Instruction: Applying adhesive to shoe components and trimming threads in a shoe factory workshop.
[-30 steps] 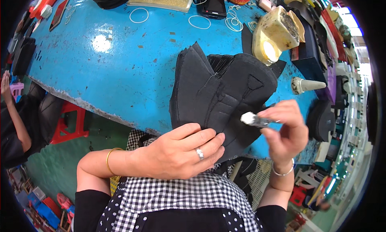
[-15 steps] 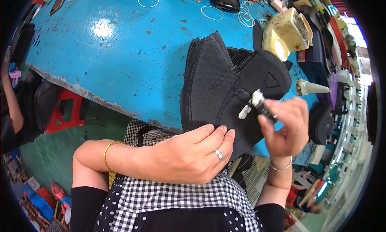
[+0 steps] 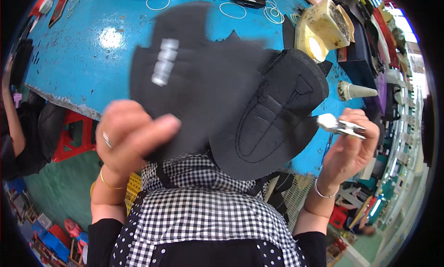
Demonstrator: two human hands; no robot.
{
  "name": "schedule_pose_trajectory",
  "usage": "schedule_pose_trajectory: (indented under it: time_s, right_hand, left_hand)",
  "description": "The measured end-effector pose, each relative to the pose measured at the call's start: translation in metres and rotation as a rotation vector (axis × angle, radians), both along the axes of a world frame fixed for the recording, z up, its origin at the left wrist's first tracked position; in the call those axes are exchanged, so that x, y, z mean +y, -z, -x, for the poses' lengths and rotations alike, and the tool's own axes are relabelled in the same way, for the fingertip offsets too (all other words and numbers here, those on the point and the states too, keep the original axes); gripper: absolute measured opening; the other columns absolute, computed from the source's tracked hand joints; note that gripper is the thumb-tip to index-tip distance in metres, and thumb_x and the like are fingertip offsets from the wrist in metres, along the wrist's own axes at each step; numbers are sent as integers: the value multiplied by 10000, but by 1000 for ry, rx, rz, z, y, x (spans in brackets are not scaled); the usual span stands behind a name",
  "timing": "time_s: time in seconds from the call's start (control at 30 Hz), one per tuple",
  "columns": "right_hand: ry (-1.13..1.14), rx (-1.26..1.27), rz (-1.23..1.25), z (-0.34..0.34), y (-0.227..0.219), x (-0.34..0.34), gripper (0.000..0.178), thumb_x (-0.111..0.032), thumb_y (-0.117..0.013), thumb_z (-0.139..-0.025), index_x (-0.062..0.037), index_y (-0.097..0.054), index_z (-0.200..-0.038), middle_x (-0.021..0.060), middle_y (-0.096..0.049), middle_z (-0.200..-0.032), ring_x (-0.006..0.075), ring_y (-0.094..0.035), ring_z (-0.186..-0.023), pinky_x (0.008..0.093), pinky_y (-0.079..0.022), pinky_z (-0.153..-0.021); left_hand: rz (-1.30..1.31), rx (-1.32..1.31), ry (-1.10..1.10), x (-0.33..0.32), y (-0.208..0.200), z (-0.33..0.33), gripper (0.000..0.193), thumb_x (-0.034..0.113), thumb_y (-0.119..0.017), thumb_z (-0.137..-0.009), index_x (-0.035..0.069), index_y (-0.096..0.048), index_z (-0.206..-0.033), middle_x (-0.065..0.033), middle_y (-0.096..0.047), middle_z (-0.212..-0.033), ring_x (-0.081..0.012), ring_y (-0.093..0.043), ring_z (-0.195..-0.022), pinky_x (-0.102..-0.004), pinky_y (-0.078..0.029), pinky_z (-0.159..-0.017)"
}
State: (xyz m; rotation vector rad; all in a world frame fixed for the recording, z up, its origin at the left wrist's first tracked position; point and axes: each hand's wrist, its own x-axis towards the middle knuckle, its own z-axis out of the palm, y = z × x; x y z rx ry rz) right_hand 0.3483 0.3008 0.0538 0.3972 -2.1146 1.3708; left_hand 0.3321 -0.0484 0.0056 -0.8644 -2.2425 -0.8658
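Between my two hands, close to the near edge of the counter (image 3: 83, 58), lies the stack (image 3: 270, 121) of black cut sheets. Its long axis is slanting: from the end near my apron (image 3: 208, 216) it goes away from me and to the right. My right hand (image 3: 349, 149) is on the right side of it, and in this view seems a little nearer to the stack than the left one. With the thumb and fingers of it I grip a small tool (image 3: 345, 128); the white tip (image 3: 326, 121) is just beside the right edge of the stack, but whether they touch, I cannot tell.

My left hand (image 3: 132, 133), on the other side, is closed on the near part of one black piece (image 3: 189, 91). This piece is blurred and held above the counter, with a white mark (image 3: 165, 62) on its face, and its right part hides some of the stack. On the top sheet there I see a long stitched outline.

The counter is blue, worn and spotted. To the far right of it are a yellowish container (image 3: 319, 24) and a pale cone (image 3: 358, 90). On my left, a red stool (image 3: 76, 133) stands on the green floor (image 3: 60, 188), next to a co-worker (image 3: 23, 151) in dark clothes.
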Motion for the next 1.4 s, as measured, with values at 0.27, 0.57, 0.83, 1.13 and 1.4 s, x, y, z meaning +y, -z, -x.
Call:
schedule_pose_trajectory:
  time_s: [0.27, 0.57, 0.83, 1.13, 1.4]
  right_hand:
    - [-211, -147, -311, -4, 5, -27, 293, -28, -808, -759, -41, -641, -999, 94, -747, -935, 219, -648, -836, 355, -471, -790]
    - [-13, 144, -650, 18, -1, -33, 359, -111, -875, -707, -102, -671, -1002, 33, -745, -969, 214, -621, -826, 378, -459, -800]
    - [-204, -39, -708, -13, -5, -35, 371, -168, -878, -705, -137, -636, -984, 2, -738, -965, 194, -589, -775, 387, -424, -773]
    - [121, 68, 17, -6, 5, -8, 283, -255, -697, -925, -25, -551, -1006, 128, -668, -884, 218, -607, -847, 392, -431, -899]
    - [-89, -82, -193, -12, 14, -23, 244, -95, -746, -850, -46, -580, -1021, 118, -734, -908, 200, -631, -833, 366, -434, -824]
  left_hand:
    - [-58, -313, 232, 14, 14, -7, 361, 249, -824, -764, 87, -720, -1070, -24, -644, -1104, -207, -613, -1012, -362, -491, -839]
    - [126, -32, 399, 67, 2, -23, 335, 319, -795, -726, 82, -770, -961, -26, -679, -1040, -166, -637, -907, -304, -496, -711]
    - [189, -180, 435, 60, -16, -31, 367, 257, -794, -667, 21, -751, -945, -92, -688, -1016, -221, -658, -895, -311, -532, -690]
    - [11, -3, 330, 44, -24, -10, 362, 143, -700, -612, 103, -765, -966, -7, -573, -814, -170, -584, -714, -274, -441, -557]
    - [215, -348, -279, -21, 15, 5, 609, -36, -740, -607, 93, -686, -1200, -78, -632, -1101, -268, -592, -1002, -388, -479, -873]
